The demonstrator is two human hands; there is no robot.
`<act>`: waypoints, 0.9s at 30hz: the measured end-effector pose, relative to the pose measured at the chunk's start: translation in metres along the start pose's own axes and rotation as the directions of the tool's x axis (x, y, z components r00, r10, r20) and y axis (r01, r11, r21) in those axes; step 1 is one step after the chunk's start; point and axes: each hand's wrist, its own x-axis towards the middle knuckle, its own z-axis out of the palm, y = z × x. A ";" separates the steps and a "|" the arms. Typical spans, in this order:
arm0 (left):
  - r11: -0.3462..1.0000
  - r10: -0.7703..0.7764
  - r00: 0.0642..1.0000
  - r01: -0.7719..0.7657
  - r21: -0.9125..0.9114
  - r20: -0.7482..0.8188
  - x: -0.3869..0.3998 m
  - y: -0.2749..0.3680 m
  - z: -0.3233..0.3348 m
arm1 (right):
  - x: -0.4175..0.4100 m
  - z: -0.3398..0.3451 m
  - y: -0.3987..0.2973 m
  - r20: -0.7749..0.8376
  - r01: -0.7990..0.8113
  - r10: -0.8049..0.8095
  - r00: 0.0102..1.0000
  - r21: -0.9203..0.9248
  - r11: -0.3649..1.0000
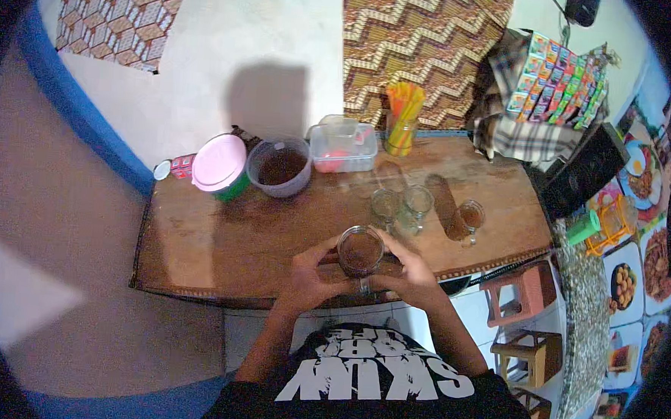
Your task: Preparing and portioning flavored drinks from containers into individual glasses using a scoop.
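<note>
A glass mug (360,252) is between my two hands over the near edge of a wooden table (243,233). Its round rim faces up and its handle points towards me. The brown seen through it may be a drink or the tabletop. My left hand (316,274) holds it from the left, and my right hand (411,270) from the right. Just beyond my right hand stand two glass mugs, one on the left (384,205) and one on the right (417,201). Another small glass mug (471,215) is farther right.
Along the back stand a pink-lidded green tub (220,163), a plastic bowl (279,169) with dark contents, a transparent plastic box (343,147) and a jar of yellow-orange straws (402,122). Sachet strips (558,82) hang at right. Stools (516,298) stand below the right edge.
</note>
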 end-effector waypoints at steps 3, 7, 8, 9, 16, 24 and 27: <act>1.000 0.010 1.000 -0.010 -0.010 0.023 0.007 0.002 0.023 | -0.017 -0.017 -0.008 -0.045 -0.019 0.018 0.999 -0.016 1.000; 0.992 0.100 0.995 -0.101 0.077 0.024 0.014 0.011 0.055 | -0.040 -0.043 0.005 -0.060 0.034 -0.042 0.997 -0.135 0.990; 0.992 0.101 0.994 -0.103 0.074 0.035 0.016 0.014 0.063 | -0.046 -0.050 0.004 -0.071 0.027 -0.037 0.997 -0.134 0.991; 0.995 0.059 0.997 -0.064 0.082 0.058 0.017 0.017 0.071 | -0.051 -0.057 0.002 -0.076 -0.006 -0.005 0.997 -0.143 0.990; 0.996 0.066 0.995 -0.070 0.049 0.070 0.025 0.017 0.132 | -0.087 -0.103 0.026 -0.102 0.052 -0.074 0.992 -0.205 0.977; 0.998 0.006 0.994 -0.014 0.068 0.107 0.035 0.032 0.179 | -0.110 -0.147 0.036 -0.092 0.025 -0.048 0.995 -0.233 0.972; 0.996 0.005 0.993 -0.015 0.085 0.122 0.046 0.048 0.191 | -0.115 -0.167 0.036 -0.093 0.058 -0.086 0.992 -0.270 0.961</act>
